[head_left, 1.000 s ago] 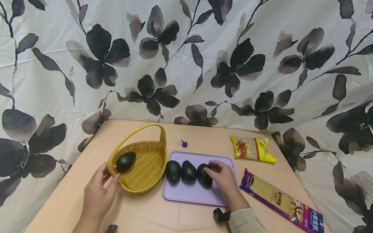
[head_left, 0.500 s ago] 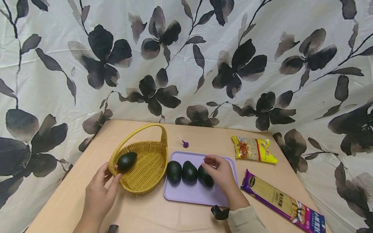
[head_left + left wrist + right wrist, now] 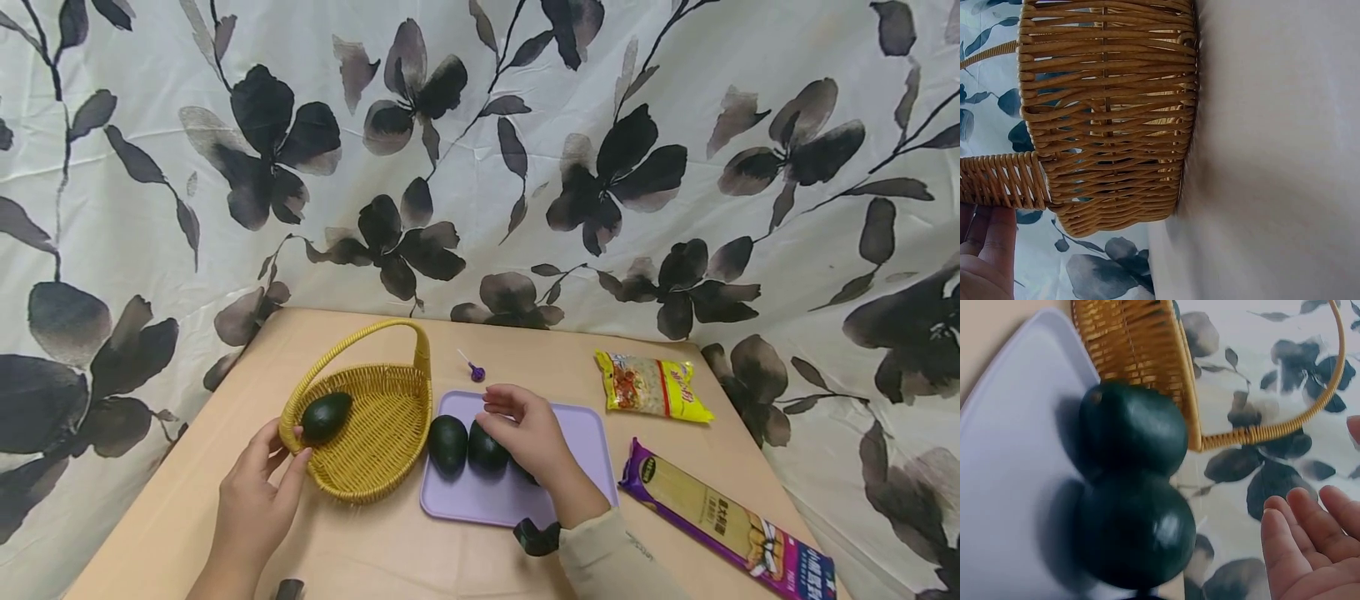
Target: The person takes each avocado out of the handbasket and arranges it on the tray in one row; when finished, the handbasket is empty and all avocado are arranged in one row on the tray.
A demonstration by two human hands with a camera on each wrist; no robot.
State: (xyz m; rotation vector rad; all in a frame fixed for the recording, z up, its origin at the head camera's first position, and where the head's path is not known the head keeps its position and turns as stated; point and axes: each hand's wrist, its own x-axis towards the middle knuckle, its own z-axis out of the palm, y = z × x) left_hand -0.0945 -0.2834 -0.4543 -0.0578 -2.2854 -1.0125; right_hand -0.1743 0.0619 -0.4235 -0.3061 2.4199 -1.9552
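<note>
A yellow wicker basket (image 3: 375, 450) stands on the table with one dark green avocado (image 3: 326, 417) inside, near its left rim. My left hand (image 3: 258, 492) holds the basket where the handle (image 3: 1004, 181) meets the rim, thumb on the near side. On a lilac tray (image 3: 457, 504) beside it lie a left avocado (image 3: 447, 446), a middle avocado (image 3: 487, 454) and a right avocado (image 3: 522, 473), the last mostly hidden under my right hand. My right hand (image 3: 528, 437) is over the tray, fingers loosely bent, thumb apart, with nothing held.
Behind the tray lies a purple lollipop (image 3: 477, 373). A yellow snack bag (image 3: 652, 387) is at the back right, and a long purple noodle packet (image 3: 720, 517) lies right of the tray. A floral cloth (image 3: 480, 167) hangs behind the table.
My right hand has come off the right avocado and moved left toward the middle one. The left hand and the basket have stayed in place.
</note>
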